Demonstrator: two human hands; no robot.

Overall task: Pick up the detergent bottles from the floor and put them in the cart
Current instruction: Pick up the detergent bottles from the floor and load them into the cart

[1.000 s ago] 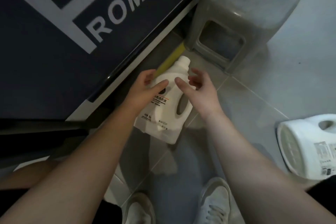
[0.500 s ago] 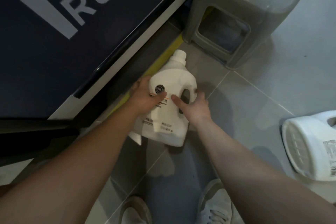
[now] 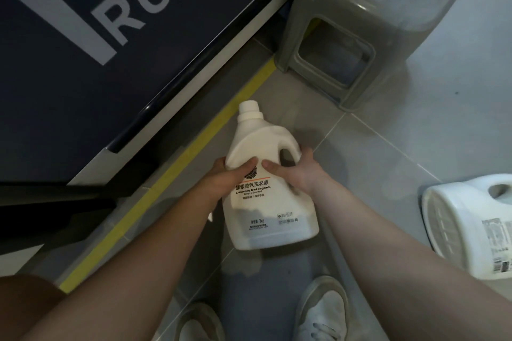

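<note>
Currently, both hands grip one white detergent bottle (image 3: 270,207) over the tiled floor (image 3: 415,133). On the left hand (image 3: 227,177), the thumb lies across the front face and the remaining fingers (image 3: 219,167) wrap behind the left wall. On the right hand (image 3: 300,174), the thumb presses the front face and the fingers curl round the handle side. The cap (image 3: 248,108) points away from the person and the label faces up. Whether the base touches the floor cannot be determined.

A second bottle (image 3: 471,224) lies on its side on the floor, well apart to the right and partly cut by the frame edge. A grey stool (image 3: 374,22) stands beyond the held bottle. A yellow tape line (image 3: 171,174) runs diagonally beside a dark panel (image 3: 69,91) with white lettering. Two white shoes (image 3: 324,313) show at the bottom edge.
</note>
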